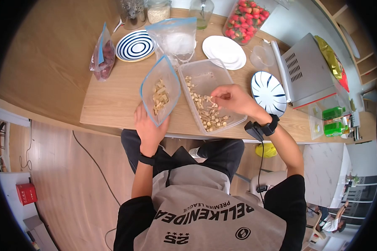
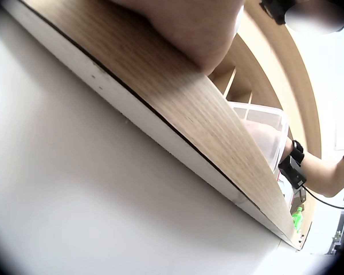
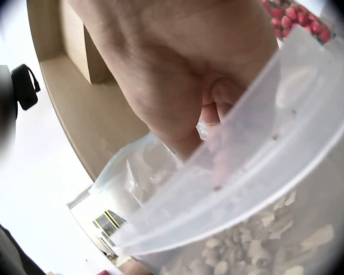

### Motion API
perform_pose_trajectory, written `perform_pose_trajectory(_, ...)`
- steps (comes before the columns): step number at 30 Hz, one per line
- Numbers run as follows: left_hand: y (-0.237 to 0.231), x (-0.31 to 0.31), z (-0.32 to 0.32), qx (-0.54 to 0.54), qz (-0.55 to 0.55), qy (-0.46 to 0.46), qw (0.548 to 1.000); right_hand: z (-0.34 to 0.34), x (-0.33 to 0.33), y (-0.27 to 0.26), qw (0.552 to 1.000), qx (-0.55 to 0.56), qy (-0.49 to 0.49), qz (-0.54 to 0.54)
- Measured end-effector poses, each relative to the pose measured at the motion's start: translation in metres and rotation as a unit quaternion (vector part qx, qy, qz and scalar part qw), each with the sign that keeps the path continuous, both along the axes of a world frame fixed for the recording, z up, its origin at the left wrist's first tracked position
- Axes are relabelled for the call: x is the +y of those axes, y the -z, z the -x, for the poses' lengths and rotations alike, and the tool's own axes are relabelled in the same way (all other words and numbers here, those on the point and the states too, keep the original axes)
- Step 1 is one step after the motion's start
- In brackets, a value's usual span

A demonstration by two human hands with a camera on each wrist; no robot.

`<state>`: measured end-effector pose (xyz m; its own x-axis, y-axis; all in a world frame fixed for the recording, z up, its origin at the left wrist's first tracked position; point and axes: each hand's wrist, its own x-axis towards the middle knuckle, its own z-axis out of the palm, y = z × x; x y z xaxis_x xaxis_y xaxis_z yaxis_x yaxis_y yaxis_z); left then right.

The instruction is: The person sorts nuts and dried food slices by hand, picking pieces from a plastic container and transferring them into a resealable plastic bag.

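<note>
Left fingers [image 1: 140, 113] gripped the part-filled bag [image 1: 165, 72]; right fingers [image 1: 218, 94] pinched a piece [image 1: 213, 99] above the tub [image 1: 204, 83], where many remained.

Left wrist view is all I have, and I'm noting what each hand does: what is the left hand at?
Observer: The left hand holds the near side of an open bag.
Operator: I see a clear tub from the side. What's in it?
Observer: Small pale pieces, mostly toward the person's end.
Operator: And the right hand?
Observer: In the head view its fingers are curled above the tub's floor; whether they pinch a piece, I can't tell.
</note>
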<state>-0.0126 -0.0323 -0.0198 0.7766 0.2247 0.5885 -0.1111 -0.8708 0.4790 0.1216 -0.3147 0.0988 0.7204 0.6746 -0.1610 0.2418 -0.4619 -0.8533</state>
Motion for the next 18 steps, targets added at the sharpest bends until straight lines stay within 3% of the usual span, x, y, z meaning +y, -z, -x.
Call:
perform_pose_trajectory(1, -0.001, 0.0, 0.0, -0.001, 0.002, 0.002, 1.0, -0.001, -0.001, -0.003, 0.996, 0.077, 0.02, -0.036)
perform_pose_trajectory(18, -0.01, -0.002, 0.001, -0.005, 0.005, -0.001, 1.0, -0.001, -0.004, -0.031, 0.984, 0.157, 0.058, -0.054)
